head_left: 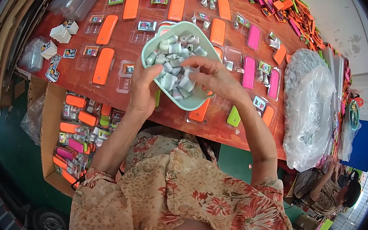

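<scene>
A pale green plastic tub (207,39), filled with small rolled strips (175,48) in white and grey, is tilted over the near part of the table. My left hand (143,93) grips its left side, thumb over the rim. Inside the tub, my right hand (218,76) has its fingers bent down, thumb and index finger closing on one of the small rolls. Around the tub lie clear plastic blister trays (143,37) with orange cases (104,65), pink cases (248,71) and a green case (234,116); several trays also hold small cards and rolls.
A carton (49,123) of filled packs stands below the table's left edge. Stacked cards (60,34) lie at left. A large clear plastic bag (310,106) sits at right, and loose coloured pieces (289,11) are heaped at the far right. Another person (326,188) works beyond.
</scene>
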Demonstrator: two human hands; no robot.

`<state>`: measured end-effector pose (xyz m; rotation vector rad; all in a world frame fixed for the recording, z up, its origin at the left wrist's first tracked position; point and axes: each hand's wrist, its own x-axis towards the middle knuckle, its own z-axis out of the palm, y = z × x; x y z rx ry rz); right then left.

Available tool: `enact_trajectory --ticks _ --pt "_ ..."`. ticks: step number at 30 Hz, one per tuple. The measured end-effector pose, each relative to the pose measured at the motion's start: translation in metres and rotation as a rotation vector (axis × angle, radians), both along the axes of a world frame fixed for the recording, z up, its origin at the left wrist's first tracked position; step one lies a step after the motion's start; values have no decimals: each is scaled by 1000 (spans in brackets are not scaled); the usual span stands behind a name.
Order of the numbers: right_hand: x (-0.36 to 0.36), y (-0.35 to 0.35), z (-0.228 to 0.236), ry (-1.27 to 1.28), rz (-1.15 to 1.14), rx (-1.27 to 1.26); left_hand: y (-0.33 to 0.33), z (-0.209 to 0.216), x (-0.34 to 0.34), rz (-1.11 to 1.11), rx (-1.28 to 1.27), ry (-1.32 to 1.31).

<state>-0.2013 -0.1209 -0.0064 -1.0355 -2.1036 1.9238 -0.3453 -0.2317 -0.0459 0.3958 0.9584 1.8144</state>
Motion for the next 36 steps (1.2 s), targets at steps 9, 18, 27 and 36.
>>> enact_trajectory --ticks 9,18,27,36 --pt "9 -7 11 -92 49 280 -2 8 10 6 7 -4" --pt "4 -28 -2 -140 183 878 -2 22 19 26 45 93" --pt "56 -2 27 32 -256 136 -13 5 -5 74 -23 3" --pt "95 -18 -46 -136 -310 321 -23 3 -14 85 -55 25"
